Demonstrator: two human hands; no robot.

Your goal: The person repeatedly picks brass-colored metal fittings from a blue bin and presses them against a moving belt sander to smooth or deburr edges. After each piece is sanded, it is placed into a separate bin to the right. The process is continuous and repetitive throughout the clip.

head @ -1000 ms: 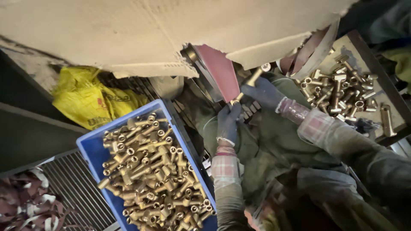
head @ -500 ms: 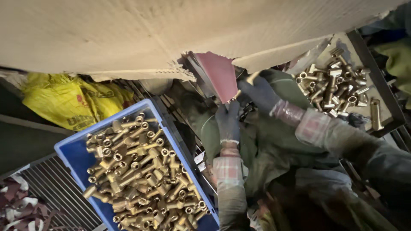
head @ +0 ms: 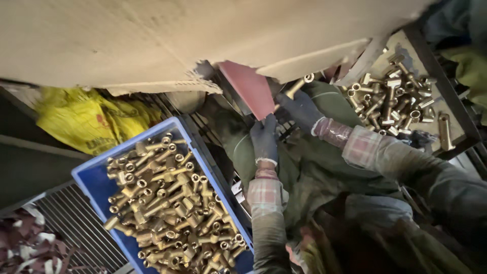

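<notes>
Dim workshop, torn cardboard sheet overhead, yellow sack, metal grating below

A: Any pkgs or labels in view?

B: Yellow plastic bag at left, crumpled, w/ faint red print, lying behind the blue plastic crate. That crate's rectangular, open-topped.

A: Anything up top?

B: Big tan cardboard sheet across the whole upper part, torn lower edge, corrugation showing. No print on it that I can see.

A: Right side?

B: Dark-rimmed flat tray w/ pale floor, upper right. No signs or screens.
</notes>
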